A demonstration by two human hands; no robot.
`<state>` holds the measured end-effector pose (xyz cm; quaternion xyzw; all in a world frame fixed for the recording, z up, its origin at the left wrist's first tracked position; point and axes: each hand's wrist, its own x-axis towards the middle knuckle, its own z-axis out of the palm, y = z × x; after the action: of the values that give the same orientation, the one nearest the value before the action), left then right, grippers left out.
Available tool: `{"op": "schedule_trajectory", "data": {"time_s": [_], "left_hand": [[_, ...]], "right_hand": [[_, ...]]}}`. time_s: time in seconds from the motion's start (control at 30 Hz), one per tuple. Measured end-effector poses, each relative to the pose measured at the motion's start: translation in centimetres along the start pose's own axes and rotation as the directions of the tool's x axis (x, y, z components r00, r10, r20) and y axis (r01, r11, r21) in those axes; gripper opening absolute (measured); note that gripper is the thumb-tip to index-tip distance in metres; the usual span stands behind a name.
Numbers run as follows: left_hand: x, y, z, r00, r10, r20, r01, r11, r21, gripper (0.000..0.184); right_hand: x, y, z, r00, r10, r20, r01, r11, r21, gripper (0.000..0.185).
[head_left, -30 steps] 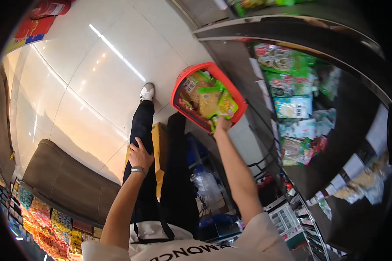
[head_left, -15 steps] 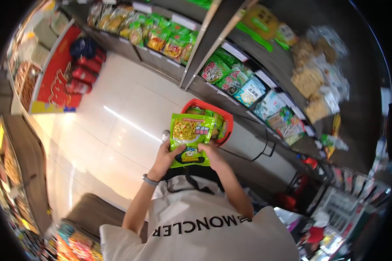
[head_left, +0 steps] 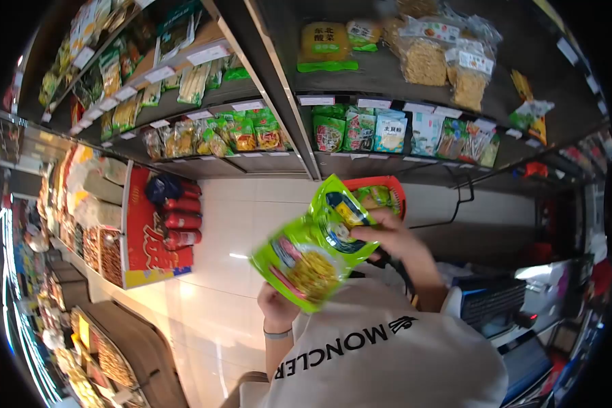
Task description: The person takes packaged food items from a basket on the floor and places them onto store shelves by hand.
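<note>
A bright green food packet [head_left: 313,248] with a noodle-like picture is tilted in front of my body, its picture end low and to the left. My right hand [head_left: 391,234] grips the packet's upper right edge, fingers over its front. My left hand [head_left: 277,309], with a grey wristband, is by the packet's lower left edge; its fingers are largely hidden behind it, so I cannot tell whether it grips. Behind the packet, a red shopping basket [head_left: 400,196] stands on the floor with green packets [head_left: 374,197] inside.
Shelves ahead hold packaged foods, among them a white and blue packet [head_left: 389,130] and bagged dry goods [head_left: 425,61]. Red fire extinguishers [head_left: 182,221] stand beside a red display stand [head_left: 143,217] at left. A computer keyboard [head_left: 493,302] is at right.
The packet has been turned round, its picture end swinging from the top to the lower left. My right hand is higher on it. The view has tilted up toward the shelves.
</note>
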<state>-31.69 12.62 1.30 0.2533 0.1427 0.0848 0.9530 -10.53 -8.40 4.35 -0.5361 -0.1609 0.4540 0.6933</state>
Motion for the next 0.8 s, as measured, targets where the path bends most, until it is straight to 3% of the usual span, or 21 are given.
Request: {"op": "schedule_trajectory", "data": {"time_s": [0.03,0.1,0.13,0.2,0.27,0.33,0.37,0.43,0.47,0.5,0.6,0.67,0.7,0.73,0.77,0.8], "left_hand": [[0.4,1.0,0.1,0.999,-0.041,0.035,0.044,0.996,-0.072,0.074],[1.8,3.6,2.5,0.936,-0.290,0.199,0.280,0.957,0.078,0.071],[1.9,3.8,2.9,0.933,-0.304,0.192,0.293,0.953,0.084,0.071],[1.8,3.6,3.5,0.973,-0.232,-0.018,0.209,0.840,0.501,0.055],[2.2,3.3,4.6,0.978,-0.200,-0.058,0.200,0.827,0.526,0.048],[2.4,3.2,6.5,0.988,-0.124,-0.088,0.152,0.846,0.512,0.042],[2.1,3.3,7.1,0.990,-0.111,-0.088,0.141,0.852,0.504,0.042],[1.2,3.3,8.0,0.986,0.031,-0.163,0.072,0.803,0.591,0.041],[0.9,2.8,8.6,0.972,0.128,-0.198,0.015,0.805,0.593,0.038],[0.7,2.9,8.3,0.970,0.132,-0.204,0.013,0.811,0.585,0.038],[0.1,2.7,7.3,0.977,0.124,-0.171,0.024,0.742,0.670,0.054],[0.5,1.9,7.5,0.884,0.467,-0.035,-0.232,0.501,0.834,0.082],[0.4,2.1,7.2,0.886,0.463,-0.034,-0.230,0.502,0.834,0.082],[0.3,2.4,6.8,0.895,0.435,0.101,-0.279,0.368,0.887,0.092],[0.2,2.5,6.6,0.894,0.384,0.231,-0.334,0.229,0.914,0.103],[-0.2,2.1,7.1,0.947,0.293,0.134,-0.281,0.549,0.787,0.108]], "right_hand": [[0.1,-1.1,-1.0,0.995,-0.008,0.097,0.024,0.987,-0.160,0.030],[0.2,-4.7,-0.7,0.984,0.069,0.164,0.007,0.907,-0.421,0.036],[0.9,-4.4,-0.7,0.983,0.058,0.175,0.034,0.874,-0.485,0.040],[1.5,-4.8,0.7,0.977,0.174,0.123,-0.097,0.877,-0.471,0.040],[1.5,-4.8,1.3,0.968,0.228,0.100,-0.157,0.872,-0.464,0.040],[1.5,-4.9,2.0,0.997,-0.061,0.039,0.071,0.937,-0.342,0.044],[1.3,-4.5,2.2,0.997,-0.056,0.051,0.071,0.933,-0.352,0.044],[0.8,-2.2,2.6,0.994,-0.090,-0.053,0.095,0.991,0.092,0.047],[0.6,-0.8,3.0,0.981,-0.194,0.030,0.194,0.981,0.017,0.056],[0.3,0.3,3.4,0.974,-0.209,0.087,0.221,0.961,-0.165,0.050],[-1.4,1.9,5.2,0.976,-0.159,0.149,0.187,0.962,-0.199,0.046],[-1.8,1.7,6.0,0.990,-0.102,0.095,0.120,0.970,-0.210,0.044],[-1.9,1.0,6.9,0.991,-0.103,0.091,0.120,0.971,-0.208,0.044],[-1.8,-0.2,8.2,0.941,-0.335,0.045,0.315,0.822,-0.474,0.044],[-1.9,-1.2,9.3,0.834,-0.548,0.066,0.429,0.566,-0.704,0.044],[-2.5,-1.3,10.3,0.910,-0.415,0.021,0.299,0.618,-0.727,0.053]]}}
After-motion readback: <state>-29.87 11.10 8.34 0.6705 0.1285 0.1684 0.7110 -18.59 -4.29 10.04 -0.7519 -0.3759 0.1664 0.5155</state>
